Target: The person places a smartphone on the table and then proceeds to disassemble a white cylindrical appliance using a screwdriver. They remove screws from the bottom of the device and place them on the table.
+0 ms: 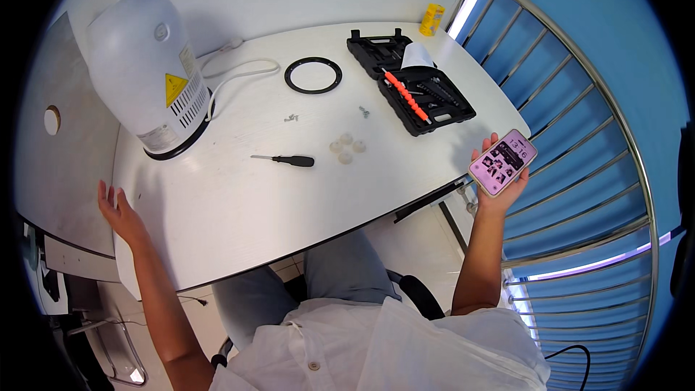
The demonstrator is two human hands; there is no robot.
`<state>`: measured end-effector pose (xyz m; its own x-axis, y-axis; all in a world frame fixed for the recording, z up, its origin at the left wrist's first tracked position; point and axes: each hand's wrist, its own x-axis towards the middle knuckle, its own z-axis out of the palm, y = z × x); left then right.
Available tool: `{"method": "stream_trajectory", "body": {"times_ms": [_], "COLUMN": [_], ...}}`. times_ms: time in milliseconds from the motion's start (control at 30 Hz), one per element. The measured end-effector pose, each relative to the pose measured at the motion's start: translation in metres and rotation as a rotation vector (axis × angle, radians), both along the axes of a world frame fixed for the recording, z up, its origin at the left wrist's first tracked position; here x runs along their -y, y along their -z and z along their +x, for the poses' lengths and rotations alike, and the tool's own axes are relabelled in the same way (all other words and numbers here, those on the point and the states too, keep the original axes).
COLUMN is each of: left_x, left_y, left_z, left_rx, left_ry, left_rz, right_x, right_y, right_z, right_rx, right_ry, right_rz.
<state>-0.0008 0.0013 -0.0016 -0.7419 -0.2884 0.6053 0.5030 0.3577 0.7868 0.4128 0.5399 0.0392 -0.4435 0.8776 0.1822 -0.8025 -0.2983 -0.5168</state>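
My right hand [498, 190] holds a pink smartphone [502, 161] with a lit screen, raised beyond the right edge of the white table [239, 210]. My left hand [118, 211] rests flat on the table's left edge with fingers spread and nothing in it. A white appliance [148, 65] lies tilted on its side at the far left, its black base ring toward me. A black-handled screwdriver [287, 160] lies in the middle of the table. Beside it sit several small round translucent pads [347, 148].
A black ring [313, 75] lies at the back centre, with small screws [292, 117] near it. An open black tool case [410, 80] with an orange bit holder sits at back right, a yellow bottle [432, 19] behind it. A metal railing [572, 137] runs along the right.
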Motion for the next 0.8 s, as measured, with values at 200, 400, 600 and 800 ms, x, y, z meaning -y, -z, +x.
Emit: {"method": "stream_trajectory", "body": {"times_ms": [200, 400, 600, 800], "left_x": [0.000, 0.004, 0.008, 0.001], "left_y": [0.001, 0.004, 0.003, 0.007], "left_z": [-0.003, -0.005, -0.001, -0.005], "left_rx": [0.004, 0.000, -0.001, 0.005], "left_ry": [-0.018, -0.029, -0.048, -0.066], "left_rz": [-0.027, -0.026, -0.045, -0.084], "right_x": [-0.059, -0.111, -0.172, -0.223], "right_y": [-0.013, -0.022, -0.019, 0.015], "right_z": [0.012, 0.001, -0.012, -0.028], "right_rx": [0.259, 0.407, 0.660, 1.940], "right_ry": [0.317, 0.400, 0.434, 0.686], "right_rz": [0.046, 0.086, 0.025, 0.781]}}
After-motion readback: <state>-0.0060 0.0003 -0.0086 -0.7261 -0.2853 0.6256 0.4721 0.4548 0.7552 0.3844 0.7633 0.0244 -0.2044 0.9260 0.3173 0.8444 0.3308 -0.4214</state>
